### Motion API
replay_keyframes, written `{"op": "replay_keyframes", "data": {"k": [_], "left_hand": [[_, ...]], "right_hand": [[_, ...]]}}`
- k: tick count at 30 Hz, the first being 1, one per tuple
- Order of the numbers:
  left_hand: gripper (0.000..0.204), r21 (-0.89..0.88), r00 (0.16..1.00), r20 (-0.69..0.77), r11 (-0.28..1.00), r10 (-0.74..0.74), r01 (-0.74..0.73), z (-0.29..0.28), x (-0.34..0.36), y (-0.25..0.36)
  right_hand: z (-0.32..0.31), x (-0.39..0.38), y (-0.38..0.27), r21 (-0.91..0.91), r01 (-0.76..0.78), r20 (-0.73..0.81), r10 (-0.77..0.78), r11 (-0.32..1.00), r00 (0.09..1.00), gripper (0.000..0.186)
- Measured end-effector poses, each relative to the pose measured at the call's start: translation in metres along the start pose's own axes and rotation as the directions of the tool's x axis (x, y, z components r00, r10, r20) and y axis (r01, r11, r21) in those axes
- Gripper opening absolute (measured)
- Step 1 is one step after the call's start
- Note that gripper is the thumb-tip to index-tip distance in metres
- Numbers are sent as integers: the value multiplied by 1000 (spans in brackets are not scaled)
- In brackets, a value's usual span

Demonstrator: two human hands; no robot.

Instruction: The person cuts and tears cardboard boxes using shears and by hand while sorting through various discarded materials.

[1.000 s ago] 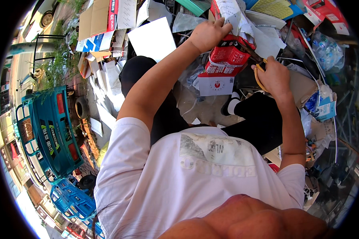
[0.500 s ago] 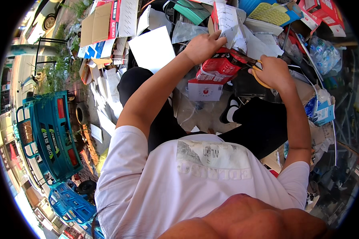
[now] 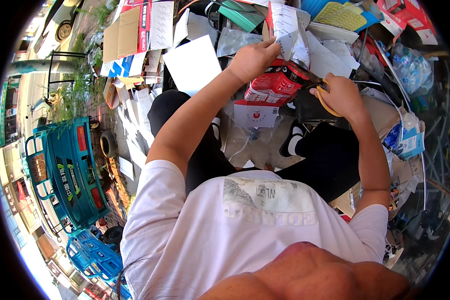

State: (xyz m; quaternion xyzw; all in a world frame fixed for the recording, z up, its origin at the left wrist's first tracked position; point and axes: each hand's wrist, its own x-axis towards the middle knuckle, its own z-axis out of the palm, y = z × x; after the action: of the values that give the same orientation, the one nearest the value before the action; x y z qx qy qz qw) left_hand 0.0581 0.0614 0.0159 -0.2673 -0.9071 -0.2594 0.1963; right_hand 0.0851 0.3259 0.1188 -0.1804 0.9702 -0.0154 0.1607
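Red carton (image 3: 271, 86): smooth printed cardboard. Right of carton, scissor handles (image 3: 324, 102): smooth plastic. Left of carton, white sheet (image 3: 192, 65): smooth, flat finish. Below carton, shirt (image 3: 255, 242): matt cloth.

A red-and-white cardboard box (image 3: 270, 86) is sitting ahead of the person, between the bare left hand (image 3: 254, 60) at its upper left and the bare right hand (image 3: 343, 97) to its right. Yellow-handled metal scissors (image 3: 327, 106) are lying in the right hand, blades pointing toward the box's right edge. A flat white rectangular sheet (image 3: 192, 65) is lying left of the left hand; a flattened brown, red and white cardboard carton (image 3: 122, 37) is lying farther left and ahead. Clear plastic bottles (image 3: 412, 67) are lying at far right. A black round rubber tyre (image 3: 107, 143) is standing between a teal metal vehicle body (image 3: 70, 172) at far left and loose white paper scraps (image 3: 133, 122).
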Motion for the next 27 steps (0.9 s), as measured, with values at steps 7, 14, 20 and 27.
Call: {"op": "replay_keyframes", "data": {"k": [7,14,20,27], "left_hand": [[11,-235,971,65,942,-232,241,-9,3,2],[14,-365,924,-5,861,-383,355,-5,4,5],[17,-457,899,20,795,-439,398,-2,-1,7],[15,-344,911,25,852,-412,395,2,-4,17]], "right_hand": [[24,21,42,218,231,-111,-211,948,971,51],[42,23,36,500,144,-21,-154,854,988,49],[46,2,13,910,-363,388,-99,203,916,52],[57,-18,-25,832,-554,545,-232,30,806,56]]}}
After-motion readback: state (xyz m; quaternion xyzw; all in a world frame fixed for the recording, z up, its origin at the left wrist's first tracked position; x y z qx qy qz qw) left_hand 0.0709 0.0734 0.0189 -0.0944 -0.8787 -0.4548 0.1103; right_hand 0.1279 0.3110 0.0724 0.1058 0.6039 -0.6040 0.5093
